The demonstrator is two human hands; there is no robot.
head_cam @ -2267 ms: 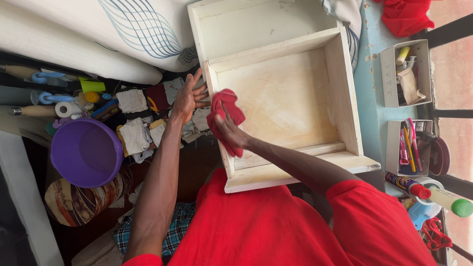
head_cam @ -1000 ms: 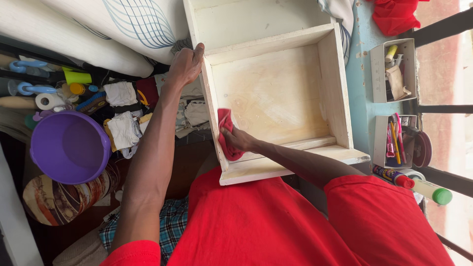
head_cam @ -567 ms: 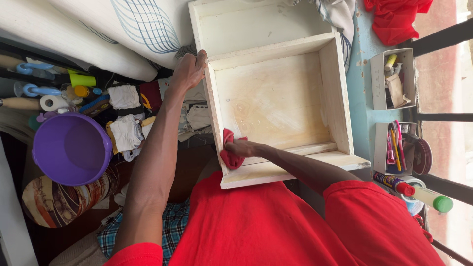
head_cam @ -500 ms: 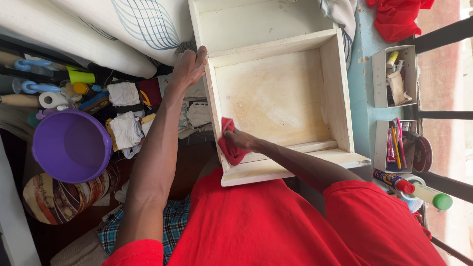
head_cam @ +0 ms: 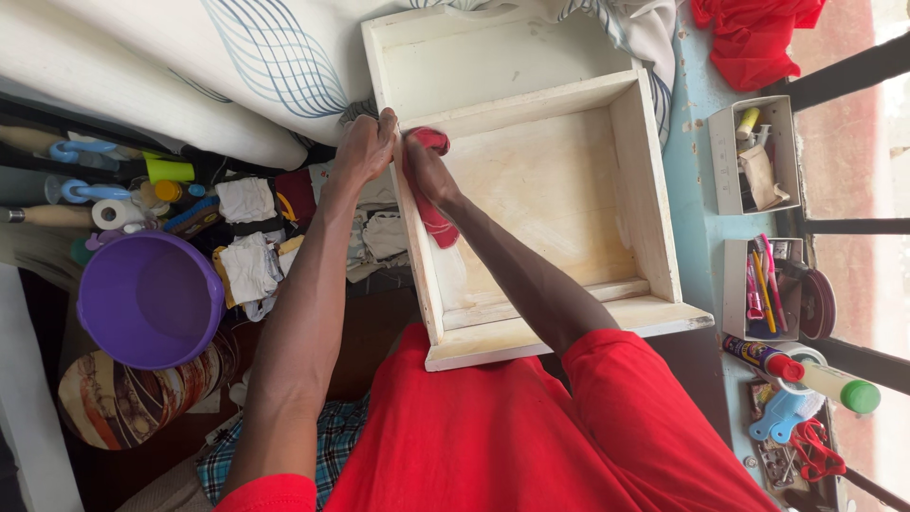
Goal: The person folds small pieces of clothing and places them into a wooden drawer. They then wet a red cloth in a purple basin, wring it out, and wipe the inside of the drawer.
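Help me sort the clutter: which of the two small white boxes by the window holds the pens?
The nearer small white box, beside the glue bottle, holds upright pink, yellow and red pens. The farther box holds a yellow tube and a brownish packet instead.

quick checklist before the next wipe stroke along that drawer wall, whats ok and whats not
1. Left hand steadying the drawer: ok, it grips the left wall near the corner.
2. Right hand on the cloth: ok, the red cloth is pressed under it against the left wall.
3. Path along the wall: ok, nothing lies inside the drawer.
4. Hands apart: not ok, they sit almost against each other at the far corner.
5. Drawer resting firmly: cannot tell, its underside is hidden; the near end overlaps the lap.
6. Floor of the drawer clean: cannot tell, yellowish patches show, stain or wood is unclear.
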